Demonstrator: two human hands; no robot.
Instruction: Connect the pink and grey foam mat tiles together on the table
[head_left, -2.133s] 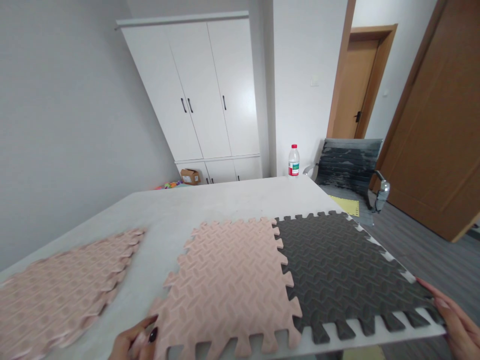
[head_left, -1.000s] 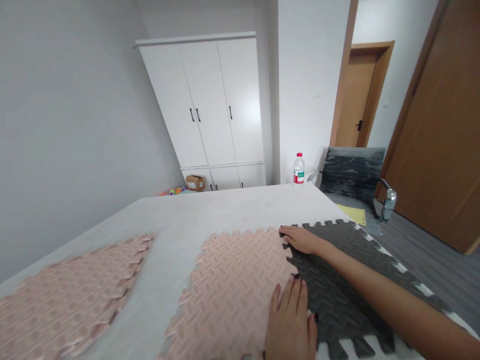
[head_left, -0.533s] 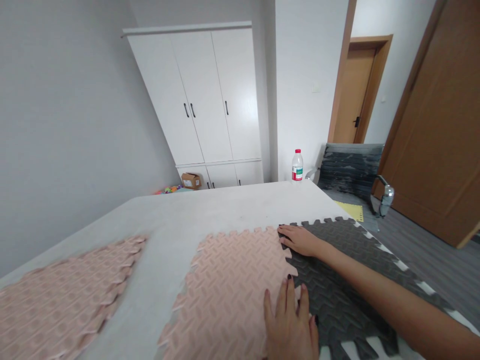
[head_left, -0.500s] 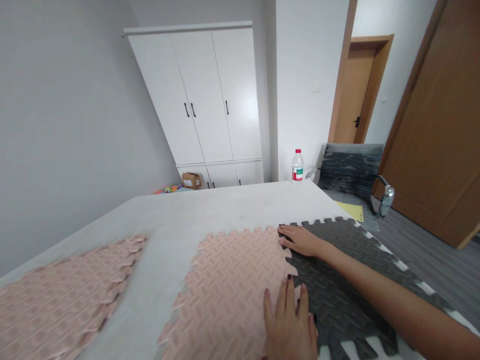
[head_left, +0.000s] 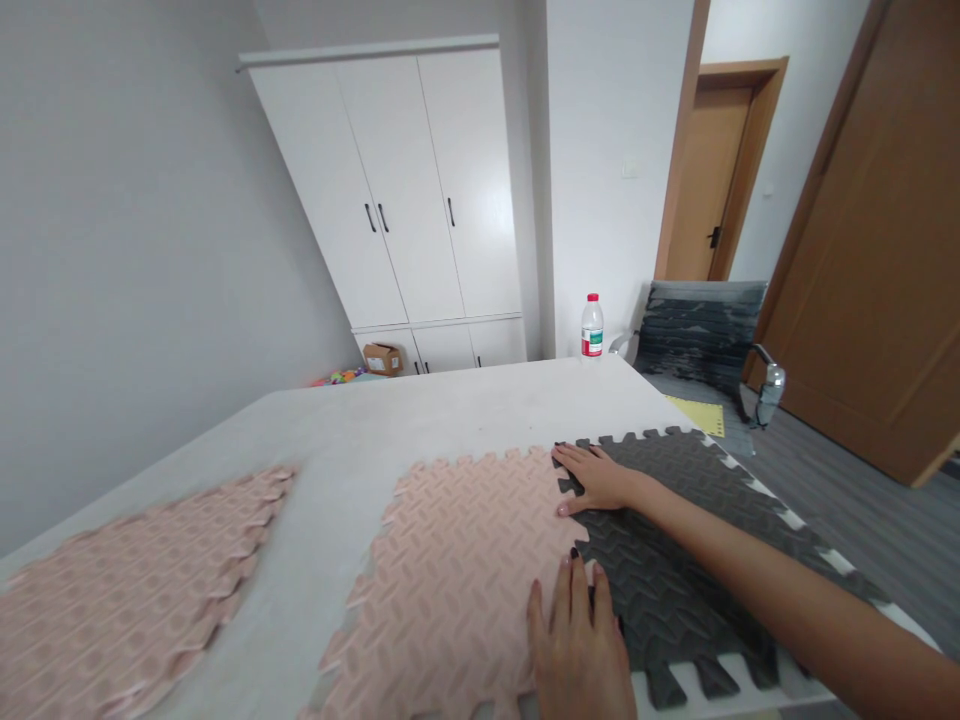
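A pink foam puzzle mat tile (head_left: 457,560) lies on the white table (head_left: 390,420), interlocked along its right edge with a dark grey tile (head_left: 675,540). My left hand (head_left: 581,645) rests flat, fingers spread, on the seam near the front. My right hand (head_left: 600,478) lies flat, fingers stretched out, on the far end of the same seam, my forearm crossing the grey tile.
A stack of pink tiles (head_left: 127,590) lies at the table's left. A plastic bottle (head_left: 592,326) stands at the far edge. A grey chair (head_left: 701,340) with a yellow tile (head_left: 697,415) is beyond the table. A white wardrobe (head_left: 405,190) and brown doors (head_left: 870,250) line the walls.
Two seconds ago both hands gripped the joined tiles' front edge; they then moved onto the seam. Since half a second ago they hardly moved, only the view shifted slightly.
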